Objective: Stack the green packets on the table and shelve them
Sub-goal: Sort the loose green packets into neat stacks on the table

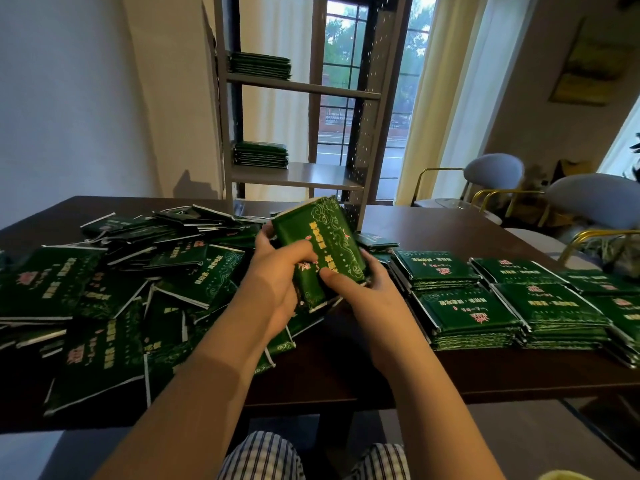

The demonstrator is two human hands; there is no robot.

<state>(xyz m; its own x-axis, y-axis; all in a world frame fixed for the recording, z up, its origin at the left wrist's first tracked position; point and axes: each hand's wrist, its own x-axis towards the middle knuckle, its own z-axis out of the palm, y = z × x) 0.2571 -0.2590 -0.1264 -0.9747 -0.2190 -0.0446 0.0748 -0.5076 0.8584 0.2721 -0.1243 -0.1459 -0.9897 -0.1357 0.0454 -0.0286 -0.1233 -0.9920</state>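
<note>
- Above the middle of the table [450, 230], a bundle of green packets [318, 244] is being held up on a tilt, with its printed face being shown to the camera.
- The bundle is being gripped by the left hand [277, 275] on its left side, with the thumb being laid across the front.
- It is being gripped by the right hand [363, 292] on its lower right side, with the thumb being pressed on the front too.
- Each packet is probably being felt as thin, light and a bit bendy. The shiny wrap is likely making the packets slippery, so a bundle could be sliding apart if it is being held loosely.
- A safe hold is being judged as this: both long sides being squeezed together, with thumbs on top to keep the edges lined up.
- To the left, a big loose heap [121, 289] of the same packets is being left in a mess on the dark brown wood.
- To the right, neat stacks [467, 306] are being kept side by side, touching each other.
- Behind the table, a grey metal shelf [301, 176] is being filled: one stack [260, 154] is being stored on the lower board and one [259, 65] on the board above.
- Behind the shelf, daylight is being let in by a window [346, 98] with pale curtains [446, 98]. Chairs [493, 171] with gold legs are being kept at the right.
</note>
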